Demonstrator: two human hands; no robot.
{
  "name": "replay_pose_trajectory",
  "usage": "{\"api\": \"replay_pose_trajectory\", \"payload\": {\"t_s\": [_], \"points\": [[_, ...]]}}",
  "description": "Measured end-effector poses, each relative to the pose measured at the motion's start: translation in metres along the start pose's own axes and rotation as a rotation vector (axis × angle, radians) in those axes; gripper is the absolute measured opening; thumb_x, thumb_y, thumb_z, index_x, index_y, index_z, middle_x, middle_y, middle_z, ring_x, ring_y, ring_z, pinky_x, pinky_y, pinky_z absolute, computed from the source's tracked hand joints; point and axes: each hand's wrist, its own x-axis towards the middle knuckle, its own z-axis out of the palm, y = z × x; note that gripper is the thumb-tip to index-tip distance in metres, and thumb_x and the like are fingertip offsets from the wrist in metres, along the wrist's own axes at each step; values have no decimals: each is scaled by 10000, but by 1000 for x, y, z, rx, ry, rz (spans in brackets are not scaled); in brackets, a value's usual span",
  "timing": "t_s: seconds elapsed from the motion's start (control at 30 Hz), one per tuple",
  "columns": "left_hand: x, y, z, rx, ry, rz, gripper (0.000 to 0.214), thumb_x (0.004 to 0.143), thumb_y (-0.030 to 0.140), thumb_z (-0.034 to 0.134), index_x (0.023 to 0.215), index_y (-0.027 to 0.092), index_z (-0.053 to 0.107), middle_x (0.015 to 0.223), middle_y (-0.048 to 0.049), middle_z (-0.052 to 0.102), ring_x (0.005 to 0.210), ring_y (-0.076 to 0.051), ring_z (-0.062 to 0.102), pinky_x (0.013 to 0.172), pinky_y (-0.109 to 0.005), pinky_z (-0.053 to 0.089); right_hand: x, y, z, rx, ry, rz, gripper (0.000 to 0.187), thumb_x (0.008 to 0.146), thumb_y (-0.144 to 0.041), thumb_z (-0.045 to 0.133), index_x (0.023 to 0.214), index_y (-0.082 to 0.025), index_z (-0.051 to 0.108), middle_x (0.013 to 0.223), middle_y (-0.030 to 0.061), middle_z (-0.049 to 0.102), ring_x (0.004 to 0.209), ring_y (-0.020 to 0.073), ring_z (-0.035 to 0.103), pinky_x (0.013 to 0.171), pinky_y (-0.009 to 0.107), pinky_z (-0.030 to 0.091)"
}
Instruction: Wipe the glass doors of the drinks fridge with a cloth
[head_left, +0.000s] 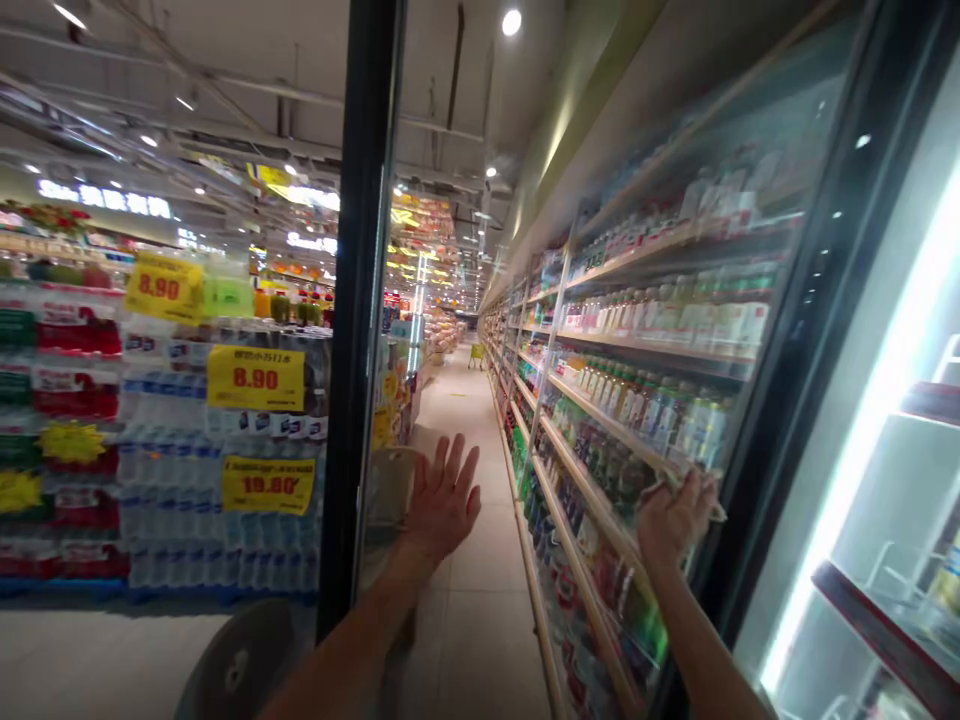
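left hand [444, 495] spread flat at glass door [360, 300], right hand [675, 520] gripping cloth [681, 474], shelves [630, 342] holding bottles [667, 312]

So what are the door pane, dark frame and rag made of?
The door pane looks like smooth glass: the aisle shows in it. The dark frame, evenly black, is perhaps coated metal or plastic. The rag seems matte fabric, crumpled; blur hides its weave.

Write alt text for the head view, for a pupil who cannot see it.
A person's right hand holds a pale cloth at a black-framed glass door, the left hand open with fingers spread. Through the glass, bottle-filled shelves line a store aisle; to the left, stacked bottle packs bear yellow price signs.
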Motion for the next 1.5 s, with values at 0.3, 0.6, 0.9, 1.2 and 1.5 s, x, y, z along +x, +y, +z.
{"api": "replay_pose_trajectory", "payload": {"t_s": [0.3, 0.6, 0.9, 1.2, 1.5], "points": [[0, -3, -3, -35, 1, 1, 559, 875, 286, 430, 1407, 170, 299, 1417, -130, 384, 1406, -213, 110, 1140, -449, 88, -61, -49, 1, 58, -331, -694, 501, 853, -189, 418, 1347, -266, 411, 1428, 94, 381, 1370, 237, 256, 1100, 541, 190], [0, 0, -2, -37, 15, -10, 605, 860, 267, 449, 1427, 186, 252, 1420, -117, 377, 1401, -224, 132, 1141, -462, 87, -51, -26, 0, 39, -222, -417, 542, 857, -228, 413, 1394, -196, 341, 1495, 155, 225, 1388, 314, 177, 1041, 594, 277], [-2, 0, -1, -12, -24, -14, 558, 856, 272, 443, 1395, 184, 329, 1417, -109, 393, 1400, -234, 147, 1139, -462, 96, -14, 3, -2, 47, -38, -83, 516, 845, -214, 367, 1353, -129, 406, 1459, 194, 280, 1374, 318, 213, 1046, 599, 260], [0, -1, -3, -21, -19, -16, 532, 858, 271, 446, 1375, 176, 367, 1398, -113, 421, 1400, -232, 145, 1137, -456, 110, -82, -49, 0, 157, -371, -729, 568, 837, -144, 428, 1386, -258, 338, 1480, 98, 289, 1389, 279, 205, 1051, 531, 331], [-3, 2, -5, -46, -31, -20, 541, 852, 291, 454, 1379, 211, 363, 1402, -85, 423, 1396, -218, 173, 1146, -435, 81, -24, 23, -5, 21, -33, -71, 548, 860, -219, 350, 1402, -141, 324, 1468, 195, 264, 1366, 329, 242, 1033, 595, 299]]}}
